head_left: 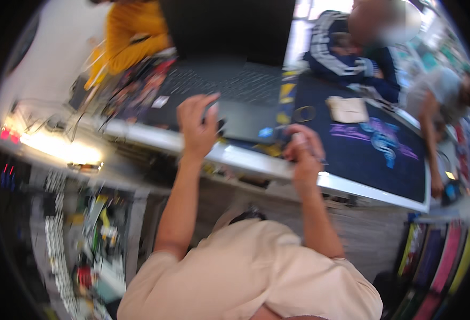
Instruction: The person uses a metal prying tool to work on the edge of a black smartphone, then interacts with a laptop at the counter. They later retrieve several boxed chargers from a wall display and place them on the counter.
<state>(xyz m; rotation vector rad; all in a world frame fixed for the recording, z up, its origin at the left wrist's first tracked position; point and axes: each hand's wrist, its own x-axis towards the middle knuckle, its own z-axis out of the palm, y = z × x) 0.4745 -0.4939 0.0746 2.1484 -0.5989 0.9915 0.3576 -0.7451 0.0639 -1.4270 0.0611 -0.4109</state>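
An open black laptop (240,114) with a dark screen (227,32) sits on the counter in front of me. My left hand (196,125) is raised over its front left part, thumb and forefinger apart, with nothing clearly held. Close to that hand's thumb is a small dark shape, too blurred to name. Beside the laptop's front right corner, my right hand (304,148) has its fingers curled closed. Dark bits show at the edges of that hand, but motion smears whatever is in it.
Right of the laptop lies a dark mat (352,144) with a purple and blue print, bearing a beige folded piece (348,109) and a thin ring (304,113). Across the counter are people in a mustard sleeve (131,42) and a striped navy jacket (325,48). A lamp (61,149) glows left.
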